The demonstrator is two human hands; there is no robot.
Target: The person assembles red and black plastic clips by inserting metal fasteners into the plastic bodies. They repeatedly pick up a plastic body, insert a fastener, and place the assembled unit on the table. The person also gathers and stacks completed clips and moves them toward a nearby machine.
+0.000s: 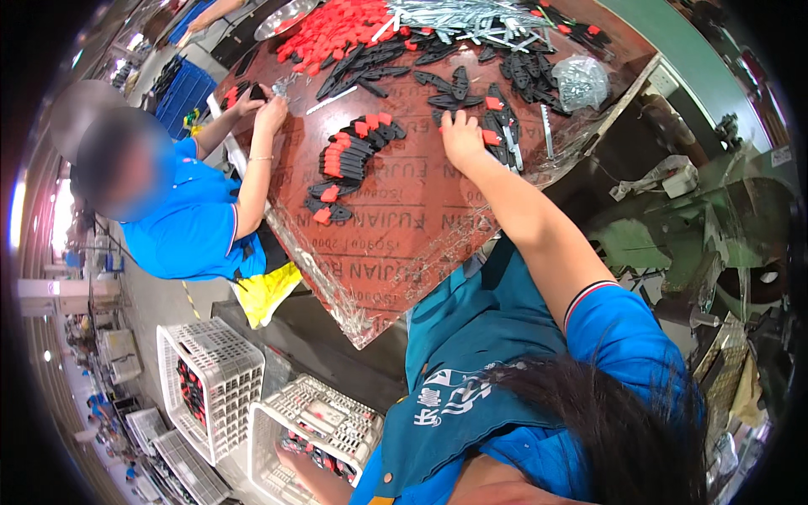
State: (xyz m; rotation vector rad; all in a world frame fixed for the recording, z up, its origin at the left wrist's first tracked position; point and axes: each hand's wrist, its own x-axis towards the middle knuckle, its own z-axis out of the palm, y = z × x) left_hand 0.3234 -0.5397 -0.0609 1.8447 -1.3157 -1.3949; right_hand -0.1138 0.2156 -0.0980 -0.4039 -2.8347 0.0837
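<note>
My right hand (463, 141) reaches across the red-brown table, its fingers curled down over a black plastic part with a bit of red showing beside them. More long black parts with red pieces (502, 126) and a metal strip lie just right of it. Left of this hand, a curved row of black parts with red pieces (346, 156) lies on the tabletop. Down at the lower left, my left hand (291, 459) is inside a white plastic basket (337, 417) that holds black and red parts. Its fingers are hidden there.
Heaps of red pieces (341, 29), metal strips (463, 18) and black parts (366, 67) cover the table's far side. A clear bag (581, 82) sits far right. A co-worker (181, 198) handles small parts at the left edge. Another white basket (210, 383) stands below; green machinery (656, 236) is at right.
</note>
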